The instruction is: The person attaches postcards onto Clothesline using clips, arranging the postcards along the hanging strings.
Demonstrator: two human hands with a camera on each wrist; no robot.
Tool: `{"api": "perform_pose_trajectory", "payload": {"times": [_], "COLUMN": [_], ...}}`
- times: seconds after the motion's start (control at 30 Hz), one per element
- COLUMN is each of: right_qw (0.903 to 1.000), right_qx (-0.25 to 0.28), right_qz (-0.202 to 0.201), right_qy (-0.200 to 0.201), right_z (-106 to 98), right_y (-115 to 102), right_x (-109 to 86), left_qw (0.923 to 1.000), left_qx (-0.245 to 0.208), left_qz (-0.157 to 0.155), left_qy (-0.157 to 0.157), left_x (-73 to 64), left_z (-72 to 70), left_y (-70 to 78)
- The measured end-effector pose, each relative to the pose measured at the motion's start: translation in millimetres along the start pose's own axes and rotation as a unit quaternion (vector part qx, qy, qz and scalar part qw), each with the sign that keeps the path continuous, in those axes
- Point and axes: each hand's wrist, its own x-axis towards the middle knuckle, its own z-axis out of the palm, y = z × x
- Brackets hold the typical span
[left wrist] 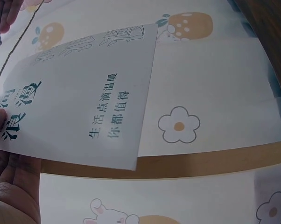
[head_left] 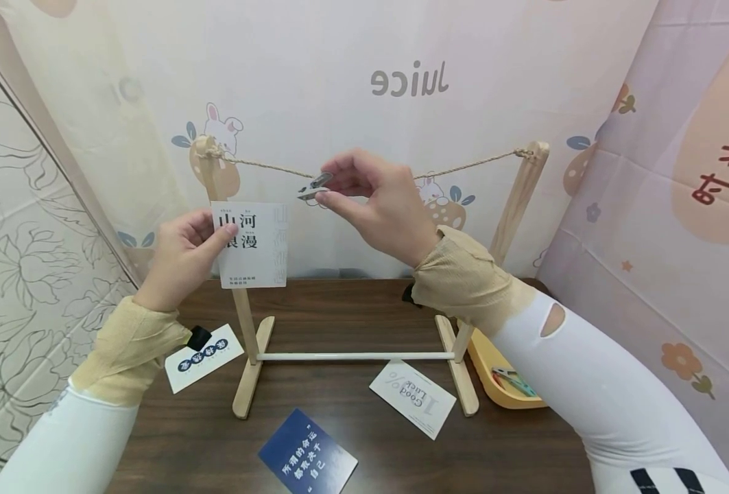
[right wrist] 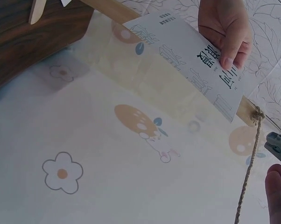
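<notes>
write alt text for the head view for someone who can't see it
A person's left hand holds a white printed card while the right hand pinches a small grey clip near a rope tied between two wooden posts. Three more cards lie on the brown table below, and a yellow tray sits at the right.

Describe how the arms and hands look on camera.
The left hand and right hand are bare. White sleeves meet tan wraps at both wrists, and a small black piece juts from each wrap. The right sleeve shows a cutout and dark stripes.
</notes>
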Motion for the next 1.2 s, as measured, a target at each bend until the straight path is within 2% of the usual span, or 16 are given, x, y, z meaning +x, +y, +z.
{"api": "perform_pose_trajectory", "payload": {"times": [0.17, 0.5, 0.77, 1.2], "right_qw": [0.9999, 0.9995, 0.9985, 0.997], "right_qx": [0.01, 0.027, 0.045, 0.058], "right_qz": [-0.003, 0.002, 0.017, 0.047], "right_qy": [0.01, 0.019, 0.026, 0.019], "right_z": [5, 11, 18, 28], "right_y": [-2, -3, 0, -3], "right_x": [9.8, 26.7, 40.6, 57.0], "left_qw": [0.9999, 0.999, 0.9988, 0.9987], "left_qx": [0.004, -0.007, 0.013, 0.013], "left_qz": [-0.009, -0.02, -0.023, -0.015], "left_qy": [0.007, 0.04, 0.042, 0.046], "left_x": [2.7, 5.7, 8.2, 14.1], "left_z": [-2.7, -8.5, -10.6, -7.7], "left_y": [1.1, 4.1, 4.9, 9.3]}}
